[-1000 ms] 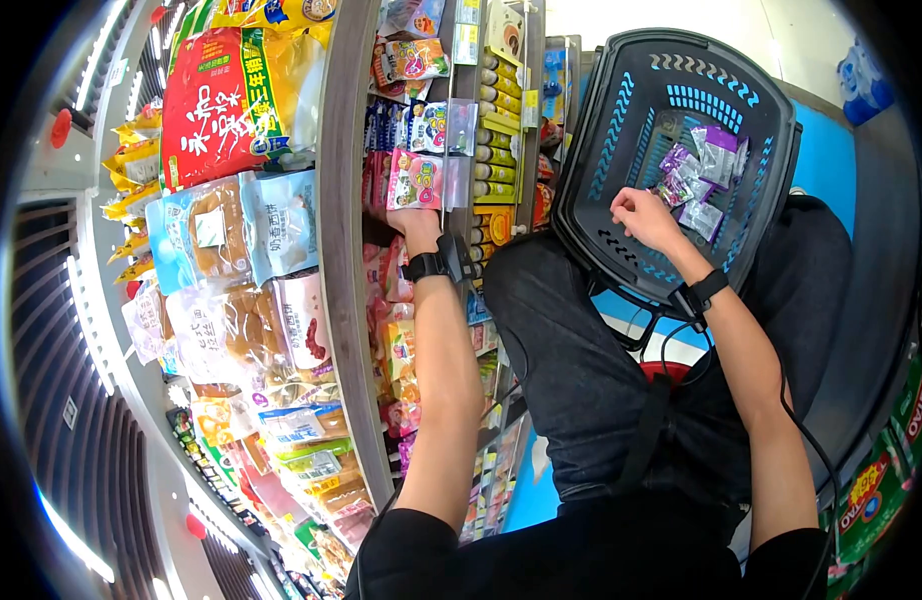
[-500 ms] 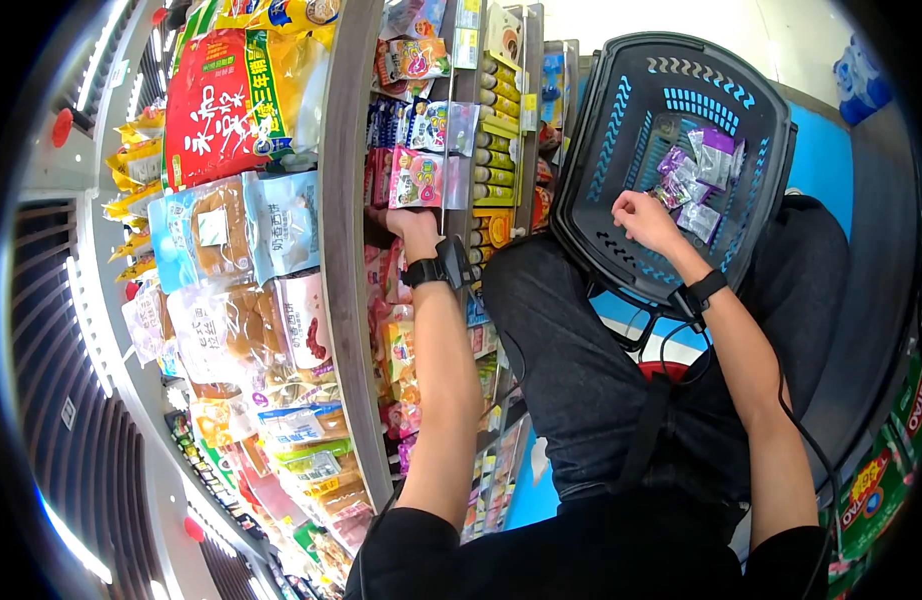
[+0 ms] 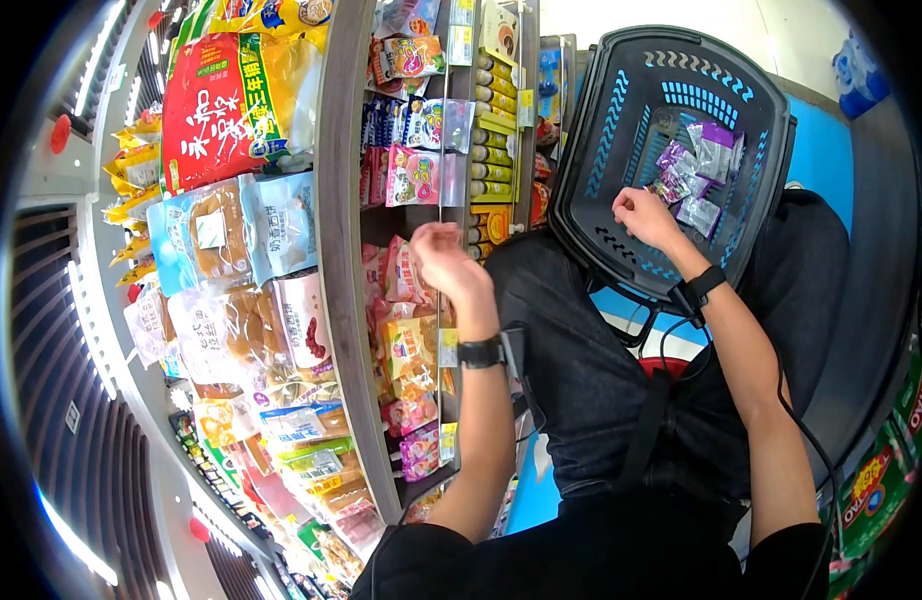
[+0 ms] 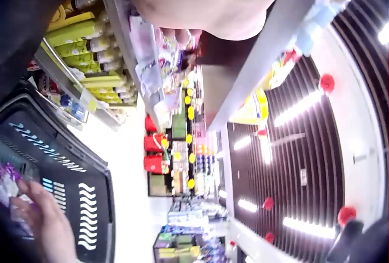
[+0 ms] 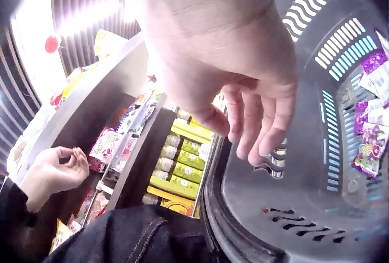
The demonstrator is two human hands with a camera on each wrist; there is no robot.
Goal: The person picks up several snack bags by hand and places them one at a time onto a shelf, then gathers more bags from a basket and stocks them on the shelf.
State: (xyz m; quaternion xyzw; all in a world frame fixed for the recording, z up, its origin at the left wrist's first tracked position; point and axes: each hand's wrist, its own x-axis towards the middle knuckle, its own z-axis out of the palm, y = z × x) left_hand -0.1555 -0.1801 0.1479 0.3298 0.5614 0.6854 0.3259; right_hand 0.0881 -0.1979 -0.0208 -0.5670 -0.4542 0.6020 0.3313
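Observation:
In the head view my left hand (image 3: 443,262) is in front of the snack shelf, its fingers loosely bent. The right wrist view shows nothing in that left hand (image 5: 58,170). A pink candy bag (image 3: 414,177) stands on the shelf just beyond it, and more pink bags (image 3: 406,270) lie beside it. My right hand (image 3: 646,217) hovers over the near left part of a dark grey shopping basket (image 3: 601,130), fingers relaxed and holding nothing. Several purple-and-silver candy packets (image 3: 716,150) lie in the basket.
Yellow-green tubes (image 3: 494,155) fill a lower shelf between the candy and the basket. A wooden shelf board (image 3: 343,200) runs along the candy section, with bagged breads (image 3: 221,230) on its other side. My knee (image 3: 541,285) is close to the basket's rim.
My left hand has come out from the shelf beside the pink candy bag, moving toward me and to the right. The right hand stays over the basket.

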